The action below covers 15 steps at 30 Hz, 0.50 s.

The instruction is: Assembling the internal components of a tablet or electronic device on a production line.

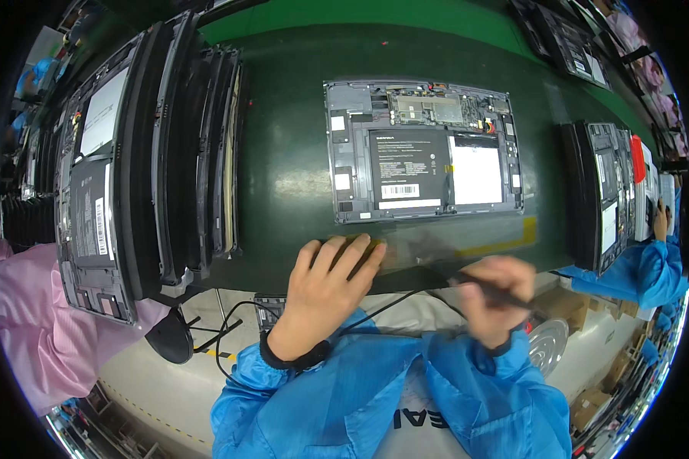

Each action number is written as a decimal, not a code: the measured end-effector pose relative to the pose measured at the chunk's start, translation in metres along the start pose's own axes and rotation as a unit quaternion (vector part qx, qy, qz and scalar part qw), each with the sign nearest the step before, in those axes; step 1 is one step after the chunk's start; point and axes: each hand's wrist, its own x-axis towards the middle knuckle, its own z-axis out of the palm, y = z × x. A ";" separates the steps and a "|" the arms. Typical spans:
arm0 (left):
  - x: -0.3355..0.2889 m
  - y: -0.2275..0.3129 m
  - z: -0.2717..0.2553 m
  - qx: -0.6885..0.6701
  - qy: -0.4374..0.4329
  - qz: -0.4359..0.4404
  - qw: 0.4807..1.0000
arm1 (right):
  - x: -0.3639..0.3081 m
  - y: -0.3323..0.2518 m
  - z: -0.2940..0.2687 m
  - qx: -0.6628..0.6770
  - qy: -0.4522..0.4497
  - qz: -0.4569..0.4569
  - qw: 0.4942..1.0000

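An opened tablet lies flat on the green bench, its circuit board along the far side and a black battery pack beside a white panel. Just below its near edge, my left hand rests palm down at the bench edge with fingers stretched out, holding nothing visible. A black band circles that wrist. Motion blurs my right hand, which is closed around a dark, slim, pen-like tool; its exact kind cannot be made out. The tool's tip points left, over the bench edge.
Stacked opened devices stand at the left and right. Yellow tape marks the bench near its front edge. A black cable runs across my front. A person in pink is at the left; another in blue is at the right.
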 end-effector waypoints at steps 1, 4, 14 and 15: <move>0.003 -0.002 -0.002 -0.008 -0.008 -0.004 1.000 | 0.007 -0.006 -0.011 0.196 0.056 0.143 0.969; 0.019 -0.006 -0.024 -0.030 -0.023 -0.027 0.999 | 0.065 0.026 -0.061 0.197 0.023 0.044 0.979; 0.206 0.016 0.025 -0.089 0.025 0.055 0.994 | 0.221 0.128 -0.027 0.229 0.080 0.070 0.968; 0.210 0.015 0.034 -0.082 0.029 0.061 0.994 | 0.221 0.140 -0.025 0.228 0.084 0.067 0.968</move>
